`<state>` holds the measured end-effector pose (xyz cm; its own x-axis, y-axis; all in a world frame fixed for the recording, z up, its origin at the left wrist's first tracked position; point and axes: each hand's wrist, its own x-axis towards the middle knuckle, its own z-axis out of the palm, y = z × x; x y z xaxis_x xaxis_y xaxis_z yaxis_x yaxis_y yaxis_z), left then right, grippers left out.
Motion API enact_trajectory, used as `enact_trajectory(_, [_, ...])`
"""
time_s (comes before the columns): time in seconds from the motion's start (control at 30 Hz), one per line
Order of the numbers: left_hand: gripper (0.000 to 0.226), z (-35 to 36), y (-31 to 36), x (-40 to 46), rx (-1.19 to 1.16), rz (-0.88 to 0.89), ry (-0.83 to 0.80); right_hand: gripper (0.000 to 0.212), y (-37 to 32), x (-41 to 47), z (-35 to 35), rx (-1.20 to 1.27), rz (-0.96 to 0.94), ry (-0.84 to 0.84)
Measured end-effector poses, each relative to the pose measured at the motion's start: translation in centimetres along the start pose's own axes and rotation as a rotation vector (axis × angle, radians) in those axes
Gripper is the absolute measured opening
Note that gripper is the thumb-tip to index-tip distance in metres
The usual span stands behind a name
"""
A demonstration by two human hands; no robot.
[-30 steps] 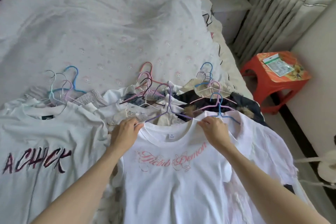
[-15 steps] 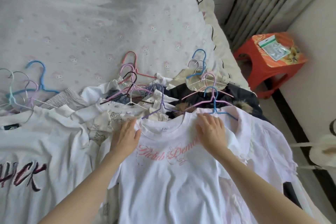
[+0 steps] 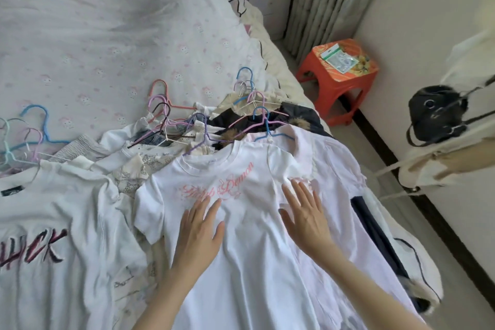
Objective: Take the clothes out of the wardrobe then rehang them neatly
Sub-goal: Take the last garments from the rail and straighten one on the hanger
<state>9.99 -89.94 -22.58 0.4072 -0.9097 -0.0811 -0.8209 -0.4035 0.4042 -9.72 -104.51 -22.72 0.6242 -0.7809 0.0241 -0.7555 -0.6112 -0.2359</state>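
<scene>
My 2 hands lie flat on a white T-shirt spread over the bed.

At far left a white T-shirt with dark lettering (image 3: 53,236) lies on the bed (image 3: 93,43), a cluster of blue and pastel hangers (image 3: 24,139) at its collar. Next, a heap of pale clothes (image 3: 139,158) carries pink, black and purple hangers (image 3: 166,120). My left hand (image 3: 199,230) rests with fingers straight and slightly spread on the white T-shirt with pink script (image 3: 241,262), just below the print. My right hand (image 3: 308,214), fingers straight too, presses the same shirt near its right shoulder. A blue hanger (image 3: 265,126) lies just above that collar, on dark garments (image 3: 294,118). Beyond the bed stands an orange stool (image 3: 337,86).
</scene>
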Motion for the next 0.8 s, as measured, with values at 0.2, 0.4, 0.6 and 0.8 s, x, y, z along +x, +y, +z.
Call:
enact_trajectory(0.2, [0.047,0.5,5.2,-5.3,-0.091,0.203,-0.012,0.048,1.5,-11.1,-3.9,0.024,0.211,0.056])
enact_trajectory(0.4, [0.059,1.2,9.0,-10.1,-0.124,0.454,-0.156,0.053,0.6,-23.4,-5.5,-0.057,0.562,0.120])
enact_trajectory(0.6, [0.058,1.2,13.5,-12.6,-0.114,0.727,-0.252,0.051,-1.3,-34.1,-7.5,0.040,0.956,0.311])
enact_trajectory(0.8, [0.049,2.4,21.9,-18.2,-0.145,1.115,-0.318,0.051,-3.6,-47.0,-9.0,0.065,1.303,0.459])
